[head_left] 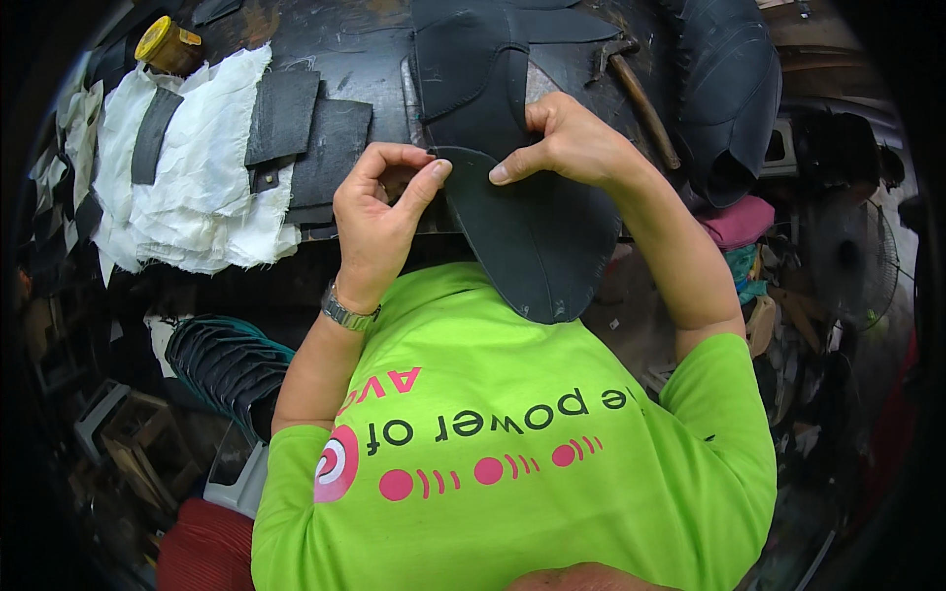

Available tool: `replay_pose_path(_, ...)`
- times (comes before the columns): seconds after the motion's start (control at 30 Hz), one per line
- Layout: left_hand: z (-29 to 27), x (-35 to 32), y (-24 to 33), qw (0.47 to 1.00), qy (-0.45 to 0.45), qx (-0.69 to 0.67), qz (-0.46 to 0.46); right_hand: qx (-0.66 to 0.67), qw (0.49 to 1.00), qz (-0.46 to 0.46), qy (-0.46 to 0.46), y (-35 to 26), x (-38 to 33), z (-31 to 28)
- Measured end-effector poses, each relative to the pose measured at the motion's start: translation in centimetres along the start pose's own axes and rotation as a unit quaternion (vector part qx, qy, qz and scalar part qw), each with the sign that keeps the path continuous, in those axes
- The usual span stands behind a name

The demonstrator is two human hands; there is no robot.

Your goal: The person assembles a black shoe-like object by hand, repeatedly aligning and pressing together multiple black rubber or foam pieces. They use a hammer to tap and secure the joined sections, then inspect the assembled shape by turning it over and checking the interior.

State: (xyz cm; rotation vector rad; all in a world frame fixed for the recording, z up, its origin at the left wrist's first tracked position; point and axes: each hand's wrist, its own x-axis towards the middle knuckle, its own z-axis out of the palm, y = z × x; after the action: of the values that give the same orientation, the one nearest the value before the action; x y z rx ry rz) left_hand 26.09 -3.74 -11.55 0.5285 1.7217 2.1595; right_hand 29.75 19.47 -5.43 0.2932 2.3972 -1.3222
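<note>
A black stitched piece that looks like a boot upper [532,231] hangs over the table's near edge, its rounded end down against my green shirt. My left hand [382,205] pinches the left edge of this upper between thumb and fingertips. On the other side, my right hand [572,143] grips it, thumb on top and the other fingers mostly hidden behind. Further up, a black panel with curved stitching [468,69] lies on the table and meets the upper; I cannot tell whether they are joined.
A hammer [641,108] with a wooden handle lies right of my hands, beside a nested stack of black uppers [724,89]. White cloth [212,197] with dark flat pieces [281,116] covers the table's left. A yellow-lidded jar [169,46] stands behind. Below left hang stacked black pieces [227,364].
</note>
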Motion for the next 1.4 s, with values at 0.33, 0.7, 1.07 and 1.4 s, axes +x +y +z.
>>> replay_pose_path(0.33, 0.2, 0.3, -0.7, 0.998, 0.022, 0.037, 0.049, 0.063, 0.998, -0.024, -0.005, 0.3, -0.2, 0.6)
replay_pose_path(0.7, -0.4, 0.8, -0.4, 0.996, -0.018, -0.031, -0.087, 0.079, 0.995, -0.053, -0.003, 1.5, 0.1, 1.2)
replay_pose_path(1.07, -1.2, 3.5, 0.9, 0.988, -0.074, 0.033, -0.134, 0.054, 0.992, -0.109, 0.04, 1.0, -0.4, 2.0)
replay_pose_path(1.4, -0.4, 4.0, 0.5, 0.936, -0.04, 0.343, 0.068, -0.432, 0.802, 0.055, 0.41, 9.5, -1.4, -4.7)
